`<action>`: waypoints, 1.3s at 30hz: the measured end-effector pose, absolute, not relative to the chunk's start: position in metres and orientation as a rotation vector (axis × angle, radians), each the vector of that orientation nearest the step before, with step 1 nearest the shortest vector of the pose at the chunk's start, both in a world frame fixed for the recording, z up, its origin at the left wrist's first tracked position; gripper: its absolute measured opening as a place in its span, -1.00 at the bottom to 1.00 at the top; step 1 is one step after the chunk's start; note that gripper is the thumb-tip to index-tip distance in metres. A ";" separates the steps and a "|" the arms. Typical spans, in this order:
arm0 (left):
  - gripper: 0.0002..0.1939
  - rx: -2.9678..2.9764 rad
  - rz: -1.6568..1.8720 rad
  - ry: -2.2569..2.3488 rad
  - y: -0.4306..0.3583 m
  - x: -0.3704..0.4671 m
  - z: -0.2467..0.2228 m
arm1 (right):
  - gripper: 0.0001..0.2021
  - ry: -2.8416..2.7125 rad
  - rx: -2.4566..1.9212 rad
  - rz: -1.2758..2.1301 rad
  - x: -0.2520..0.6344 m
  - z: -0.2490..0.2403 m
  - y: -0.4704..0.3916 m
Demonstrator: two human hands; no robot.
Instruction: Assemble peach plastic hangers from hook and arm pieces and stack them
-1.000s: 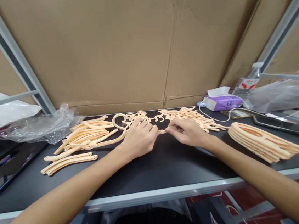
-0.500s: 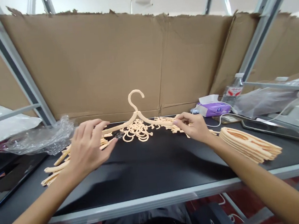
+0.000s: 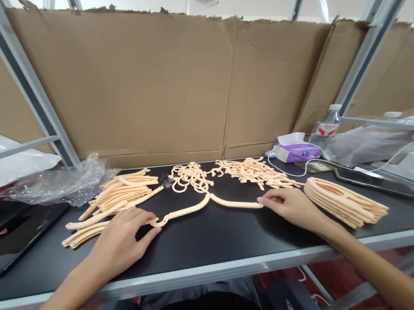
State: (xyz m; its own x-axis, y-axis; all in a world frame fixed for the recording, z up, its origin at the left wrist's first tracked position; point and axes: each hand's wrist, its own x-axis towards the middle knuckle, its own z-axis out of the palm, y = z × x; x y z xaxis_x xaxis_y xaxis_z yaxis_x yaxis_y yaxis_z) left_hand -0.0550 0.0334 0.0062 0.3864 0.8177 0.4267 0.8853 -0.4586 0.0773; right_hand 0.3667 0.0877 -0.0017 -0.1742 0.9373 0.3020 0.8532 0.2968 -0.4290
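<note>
A cream plastic clothes hanger (image 3: 188, 209) is stretched between my hands low over the black tabletop, its two arms meeting at a peak in the middle. My left hand (image 3: 127, 237) pinches its left end, where a small curl shows by the fingertips. At the right end, the thumb and fingers of my right hand (image 3: 290, 206) close on the tip. I cannot make out its hook against the pile of cream hooks (image 3: 190, 176) behind. Long cream hanger arms (image 3: 122, 196) lie loose by my left hand. Beyond my right hand is a heap of small cream pieces (image 3: 253, 171).
A stack of cream hangers (image 3: 345, 202) lies right of my right forearm. Behind it are a purple tissue pack (image 3: 299, 151), a water bottle (image 3: 325, 125), a cable and a tablet-like device (image 3: 376, 181). Clear plastic wrap (image 3: 65, 182) and a dark glossy device (image 3: 16, 239) lie left. Cardboard (image 3: 140, 83) walls the back.
Both hands have come down and nearer with the hanger. Its hook stood upright against the cardboard before; now it no longer shows there. My left fingers have closed into a pinch.
</note>
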 end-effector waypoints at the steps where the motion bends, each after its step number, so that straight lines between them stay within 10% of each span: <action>1: -0.61 -2.483 -0.607 -1.533 0.034 -0.054 0.005 | -0.60 -2.082 -1.609 0.180 0.367 -0.004 0.088; 12: -0.40 -2.276 -0.560 -1.342 -0.024 -0.041 -0.023 | -0.68 -2.139 -1.209 -0.399 0.344 -0.027 0.020; 18: -0.19 -2.133 -0.423 -1.222 -0.033 -0.030 -0.038 | -0.21 -2.368 -1.204 -0.591 0.323 -0.047 -0.009; 39: -0.15 -2.141 -0.446 -1.250 -0.029 -0.032 -0.040 | -0.22 -2.334 -1.277 -0.406 0.323 -0.045 -0.010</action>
